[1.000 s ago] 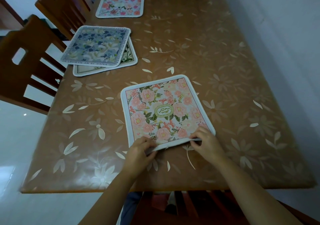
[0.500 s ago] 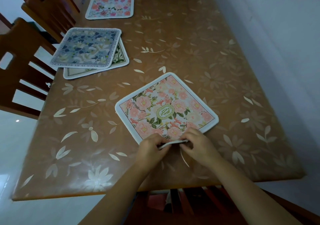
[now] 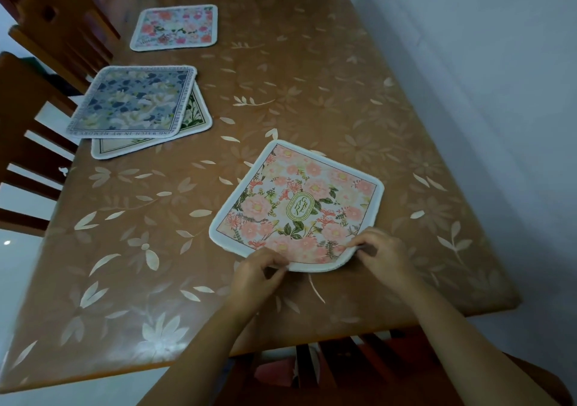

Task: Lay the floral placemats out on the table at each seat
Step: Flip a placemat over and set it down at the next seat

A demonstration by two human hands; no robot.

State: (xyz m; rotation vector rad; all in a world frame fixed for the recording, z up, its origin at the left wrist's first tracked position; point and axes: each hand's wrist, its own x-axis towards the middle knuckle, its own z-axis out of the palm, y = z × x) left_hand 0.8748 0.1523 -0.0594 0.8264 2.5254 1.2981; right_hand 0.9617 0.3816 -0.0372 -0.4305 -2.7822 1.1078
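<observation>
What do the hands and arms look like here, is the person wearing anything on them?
Bare. The left hand and right hand wear no gloves, and no ring shows. The left forearm and right forearm are uncovered to the picture's edge: no sleeve, watch or bracelet in view.

at ten o'clock the blue placemat (image 3: 131, 100) covers all but two edge strips of the green-bordered placemat (image 3: 125, 148). at nine o'clock the left edge cuts off the chair (image 3: 22, 100). at six our left hand (image 3: 256, 277) and right hand (image 3: 384, 256) hide the pink placemat's (image 3: 299, 206) near corners.
</observation>
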